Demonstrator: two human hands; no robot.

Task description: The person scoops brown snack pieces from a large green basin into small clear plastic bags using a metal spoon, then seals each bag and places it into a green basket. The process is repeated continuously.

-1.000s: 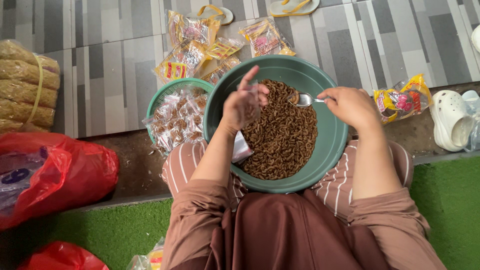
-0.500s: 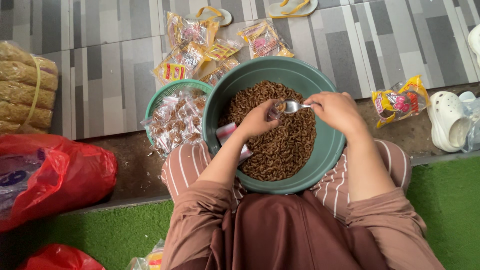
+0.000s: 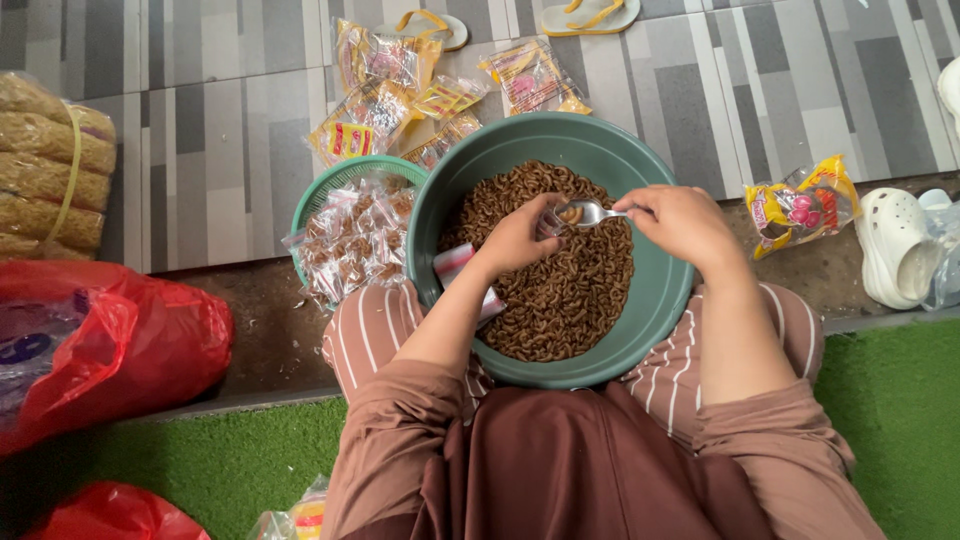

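A large green basin rests on my lap, filled with brown curly snack pieces. My left hand sits over the snacks and pinches a small clear plastic bag at its mouth. My right hand grips a metal spoon whose bowl carries a few pieces right at the bag's opening. A stack of small packets pokes out under my left wrist, against the basin's inner wall.
A smaller green basket of filled clear packets stands left of the basin. Colourful snack packs lie on the tiled floor beyond, one more pack at right. Red plastic bags, bundled noodles, white clogs and sandals surround me.
My left hand has come down from a raised, open pose onto the snacks and taken hold of a small bag. The spoon has swung left to meet the bag's mouth.
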